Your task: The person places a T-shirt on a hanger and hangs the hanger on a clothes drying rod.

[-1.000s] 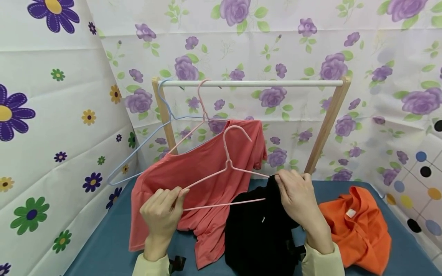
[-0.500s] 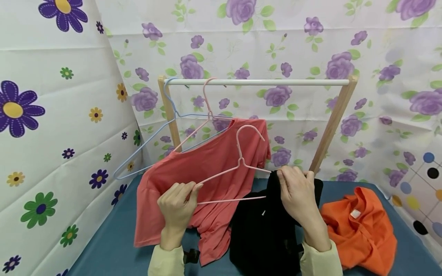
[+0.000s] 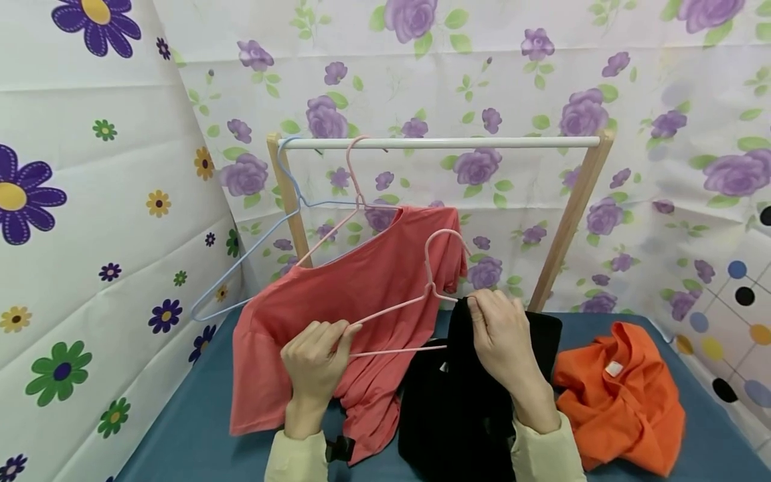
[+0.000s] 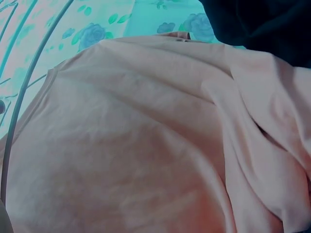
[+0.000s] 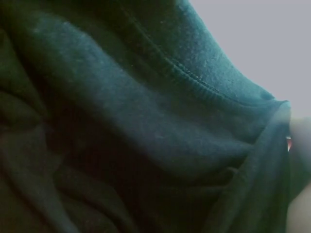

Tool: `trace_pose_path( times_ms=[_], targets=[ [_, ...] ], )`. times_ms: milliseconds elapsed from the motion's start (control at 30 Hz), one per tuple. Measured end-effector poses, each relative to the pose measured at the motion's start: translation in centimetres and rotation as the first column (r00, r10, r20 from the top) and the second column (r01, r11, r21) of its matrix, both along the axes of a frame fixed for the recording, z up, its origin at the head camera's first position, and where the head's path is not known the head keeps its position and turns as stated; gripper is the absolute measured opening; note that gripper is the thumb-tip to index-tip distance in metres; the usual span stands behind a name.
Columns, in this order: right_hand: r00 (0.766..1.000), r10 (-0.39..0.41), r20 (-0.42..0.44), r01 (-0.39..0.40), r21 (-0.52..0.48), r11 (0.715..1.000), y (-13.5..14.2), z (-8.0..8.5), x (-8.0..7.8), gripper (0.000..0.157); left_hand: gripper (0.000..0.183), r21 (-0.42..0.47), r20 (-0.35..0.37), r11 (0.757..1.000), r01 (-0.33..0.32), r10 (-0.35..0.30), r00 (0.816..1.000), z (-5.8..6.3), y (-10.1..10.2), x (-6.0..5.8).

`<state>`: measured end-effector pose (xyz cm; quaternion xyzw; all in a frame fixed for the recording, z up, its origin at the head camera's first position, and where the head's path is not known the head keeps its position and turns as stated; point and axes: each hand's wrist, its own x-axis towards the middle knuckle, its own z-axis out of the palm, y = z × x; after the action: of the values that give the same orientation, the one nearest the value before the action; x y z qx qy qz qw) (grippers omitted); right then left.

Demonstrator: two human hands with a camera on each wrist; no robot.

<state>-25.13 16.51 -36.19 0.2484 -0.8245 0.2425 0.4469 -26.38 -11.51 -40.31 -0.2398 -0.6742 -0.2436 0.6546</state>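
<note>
In the head view a pink hanger (image 3: 394, 308) is held up between both hands. My left hand (image 3: 316, 361) grips its left end, thumb on top. My right hand (image 3: 502, 341) pinches the neckline of a black garment (image 3: 458, 408) against the hanger's right arm, which runs inside the cloth. The garment hangs down from there to the table. Its dark folds and stitched neckline fill the right wrist view. Behind the hands, a coral T-shirt (image 3: 343, 294) hangs from another pink hanger (image 3: 354, 167) on the rail; its cloth fills most of the left wrist view.
A rack with a white rail (image 3: 458, 143) and wooden legs stands at the back. At the rail's left end hangs a blue hanger (image 3: 237, 261). An orange garment (image 3: 623, 408) lies crumpled on the blue table (image 3: 175, 415) at the right. Floral sheets surround the table.
My left hand has moved right, closer to my right hand, along with the hanger. More of the hanger's right arm is now inside the black garment, and its hook sits farther right.
</note>
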Motion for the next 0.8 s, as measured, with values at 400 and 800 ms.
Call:
trace_pose_path(
  times_ms=[400, 800],
  targets=[
    [0.997, 0.010, -0.075, -0.011, -0.017, 1.000, -1.0, 0.2, -0.1, 0.038, 0.034, -0.022, 0.041, 0.999, 0.038, -0.037, 0.998, -0.5, 1.2, 0.1],
    [0.998, 0.064, -0.023, -0.065, -0.050, 0.997, -1.0, 0.2, 0.3, 0.026, 0.032, -0.050, 0.063, 0.997, 0.063, -0.060, 0.996, -0.7, 1.8, 0.2]
  ],
)
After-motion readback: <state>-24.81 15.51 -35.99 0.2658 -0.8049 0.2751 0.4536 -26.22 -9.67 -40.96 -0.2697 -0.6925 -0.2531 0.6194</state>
